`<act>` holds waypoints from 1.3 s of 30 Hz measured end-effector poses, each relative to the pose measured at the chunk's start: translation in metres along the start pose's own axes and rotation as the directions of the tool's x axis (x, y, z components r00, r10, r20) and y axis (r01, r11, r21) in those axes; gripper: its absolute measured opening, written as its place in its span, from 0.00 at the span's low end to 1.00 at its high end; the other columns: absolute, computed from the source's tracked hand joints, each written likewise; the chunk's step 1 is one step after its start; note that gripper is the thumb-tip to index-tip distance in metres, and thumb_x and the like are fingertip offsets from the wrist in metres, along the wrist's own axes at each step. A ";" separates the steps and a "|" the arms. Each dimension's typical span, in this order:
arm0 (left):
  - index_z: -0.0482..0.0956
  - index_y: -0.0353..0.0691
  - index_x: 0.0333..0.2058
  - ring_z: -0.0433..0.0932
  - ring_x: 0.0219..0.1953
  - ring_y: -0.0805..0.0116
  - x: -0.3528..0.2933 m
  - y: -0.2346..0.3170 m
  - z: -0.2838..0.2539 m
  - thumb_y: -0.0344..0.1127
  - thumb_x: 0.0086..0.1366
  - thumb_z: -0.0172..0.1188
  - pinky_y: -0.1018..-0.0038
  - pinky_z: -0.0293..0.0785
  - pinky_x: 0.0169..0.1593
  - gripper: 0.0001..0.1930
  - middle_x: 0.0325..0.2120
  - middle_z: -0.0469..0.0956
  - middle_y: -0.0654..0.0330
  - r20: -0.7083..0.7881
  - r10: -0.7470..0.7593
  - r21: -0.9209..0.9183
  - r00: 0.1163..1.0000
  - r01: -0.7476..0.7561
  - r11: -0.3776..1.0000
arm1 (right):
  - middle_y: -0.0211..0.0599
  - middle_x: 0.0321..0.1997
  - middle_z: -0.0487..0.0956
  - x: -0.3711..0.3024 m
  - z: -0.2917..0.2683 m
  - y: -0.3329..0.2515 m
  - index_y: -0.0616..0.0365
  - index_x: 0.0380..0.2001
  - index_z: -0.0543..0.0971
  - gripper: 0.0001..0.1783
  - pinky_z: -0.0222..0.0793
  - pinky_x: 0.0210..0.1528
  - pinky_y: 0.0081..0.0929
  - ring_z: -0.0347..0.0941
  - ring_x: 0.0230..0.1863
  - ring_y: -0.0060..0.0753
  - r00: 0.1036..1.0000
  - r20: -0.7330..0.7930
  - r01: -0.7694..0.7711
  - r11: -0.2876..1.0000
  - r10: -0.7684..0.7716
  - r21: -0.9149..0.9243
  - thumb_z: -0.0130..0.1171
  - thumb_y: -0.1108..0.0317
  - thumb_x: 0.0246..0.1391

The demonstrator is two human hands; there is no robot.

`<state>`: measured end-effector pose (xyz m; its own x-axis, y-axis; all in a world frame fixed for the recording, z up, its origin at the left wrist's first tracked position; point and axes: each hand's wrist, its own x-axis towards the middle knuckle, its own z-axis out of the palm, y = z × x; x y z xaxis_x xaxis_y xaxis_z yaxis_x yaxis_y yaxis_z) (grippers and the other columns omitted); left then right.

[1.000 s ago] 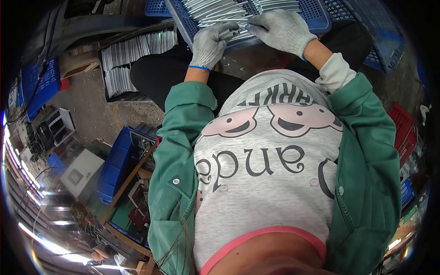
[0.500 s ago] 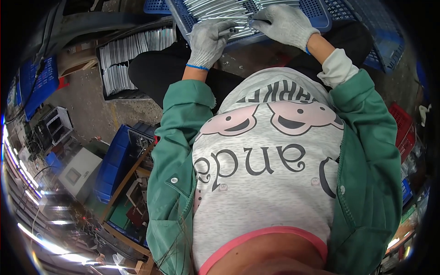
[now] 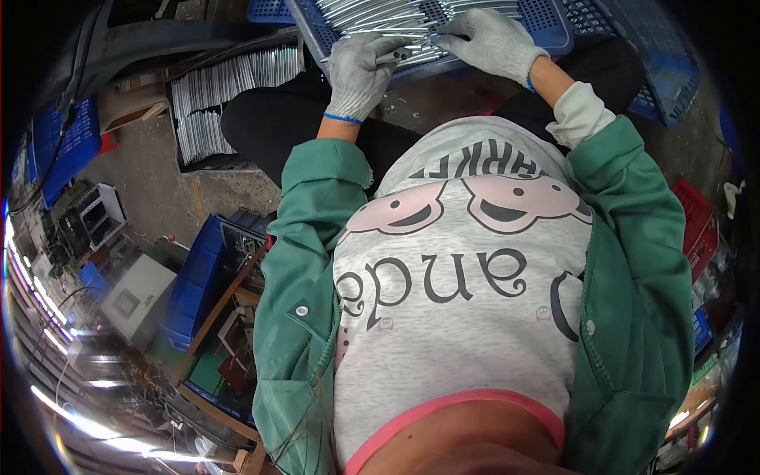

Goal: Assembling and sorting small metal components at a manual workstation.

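While the left hand in a grey-white knitted glove (image 3: 358, 73) grasps a few slim silvery metal tubes (image 3: 389, 58), their dark open ends point right, toward the other hand. That right hand, in a matching grey-white knitted glove (image 3: 495, 46), has its thumb and fingers bent near those ends; whether it pinches anything, I cannot tell. The held tubes are above the near edge of a blue perforated plastic crate (image 3: 559, 36), at the far side of the scene. Inside it, long shiny metal rods (image 3: 372, 16) lie in two groups, left and right. To the left, beyond the black-trousered leg (image 3: 265, 127), a dark shallow box (image 3: 218, 169) contains stacked silvery rods (image 3: 237, 77).

The tubes could slip, I judge, if the left grip loosens, since smooth metal may slide against knitted fabric. Overlapping rods could also snag a glove or one another if pulled crosswise.
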<state>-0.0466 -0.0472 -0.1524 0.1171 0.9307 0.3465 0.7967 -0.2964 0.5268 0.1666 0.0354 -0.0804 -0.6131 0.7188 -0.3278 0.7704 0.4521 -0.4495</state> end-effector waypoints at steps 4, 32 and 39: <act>0.89 0.44 0.37 0.78 0.25 0.62 -0.004 -0.004 0.004 0.25 0.48 0.68 0.72 0.75 0.34 0.15 0.30 0.84 0.58 0.042 -0.053 -0.089 0.998 0.056 0.994 | 0.32 0.38 0.87 -0.007 0.009 -0.001 0.48 0.41 0.87 0.18 0.77 0.42 0.35 0.82 0.35 0.41 1.000 0.010 -0.025 0.987 0.027 -0.157 0.55 0.51 0.61; 0.85 0.49 0.44 0.79 0.25 0.60 0.005 0.005 0.001 0.38 0.62 0.63 0.67 0.74 0.33 0.12 0.26 0.83 0.61 0.259 -0.196 -0.025 0.946 0.209 0.978 | 0.30 0.36 0.87 -0.022 -0.008 0.010 0.46 0.41 0.87 0.18 0.77 0.35 0.29 0.81 0.29 0.37 0.972 -0.207 0.068 0.979 -0.108 -0.191 0.57 0.49 0.61; 0.87 0.47 0.38 0.76 0.23 0.63 0.001 -0.005 0.006 0.36 0.58 0.66 0.69 0.73 0.32 0.09 0.23 0.83 0.62 0.174 -0.091 -0.172 0.981 0.121 0.978 | 0.30 0.35 0.87 -0.025 -0.016 -0.001 0.46 0.41 0.87 0.17 0.77 0.35 0.29 0.81 0.29 0.37 0.986 -0.108 0.096 0.964 -0.126 -0.248 0.57 0.50 0.61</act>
<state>-0.0469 -0.0437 -0.1592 0.1456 0.9767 0.1573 0.6911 -0.2142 0.6903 0.1841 0.0259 -0.0585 -0.6830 0.7089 -0.1762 0.7270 0.6362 -0.2584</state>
